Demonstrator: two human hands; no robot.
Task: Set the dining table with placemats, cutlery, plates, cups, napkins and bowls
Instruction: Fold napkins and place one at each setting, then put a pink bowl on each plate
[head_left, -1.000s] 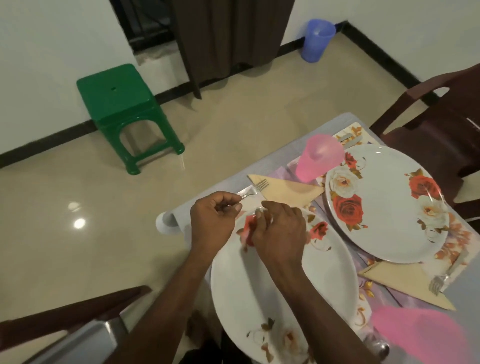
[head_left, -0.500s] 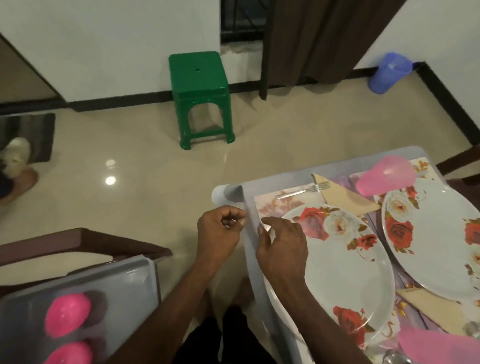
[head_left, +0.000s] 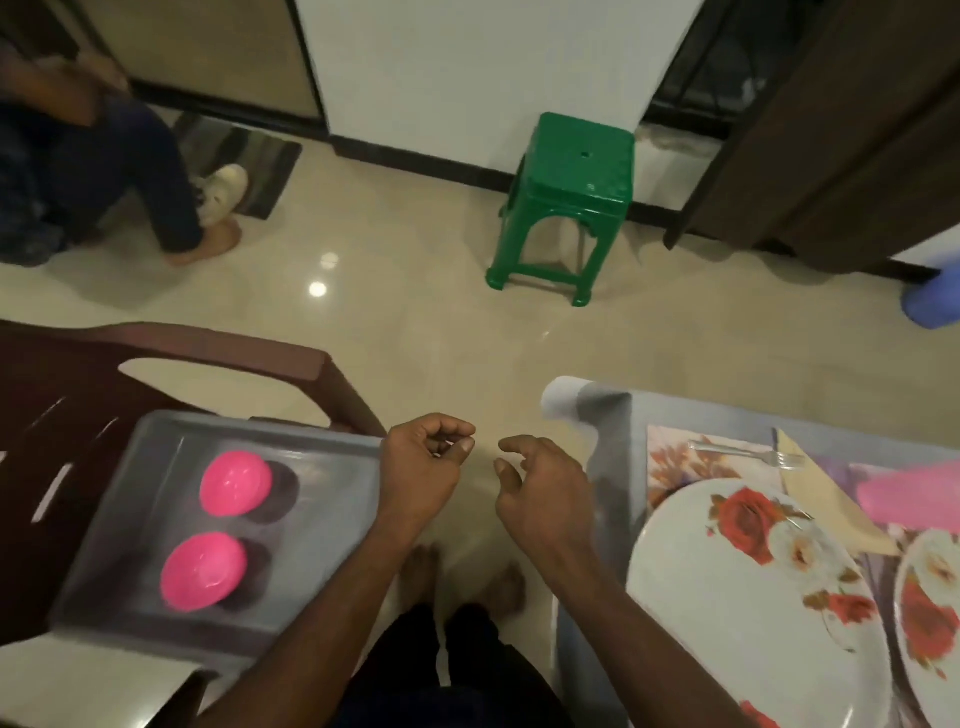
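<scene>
Bowls come first on the left: two pink bowls, the farther one (head_left: 236, 483) and the nearer one (head_left: 203, 570), sit mouth-down side by side in a grey tray (head_left: 322, 525) that rests on a brown plastic chair (head_left: 171, 348). Just right of the tray's far corner the left hand (head_left: 421, 467) hovers with its grip loosely curled on nothing. The right hand (head_left: 545, 493) hangs beside it over the floor, fingers relaxed and apart, also empty. Further right, the bench (head_left: 608, 441) carries a floral placemat (head_left: 675, 462), a fork (head_left: 748, 453), a beige napkin (head_left: 826, 499), a rose-patterned plate (head_left: 748, 613) and part of a second plate (head_left: 930, 623). The bowls look like the step in hand: take one in each hand by the rim, lift them clear of the tray wall, turn them upright and set them down without knocking the fork or napkin.
</scene>
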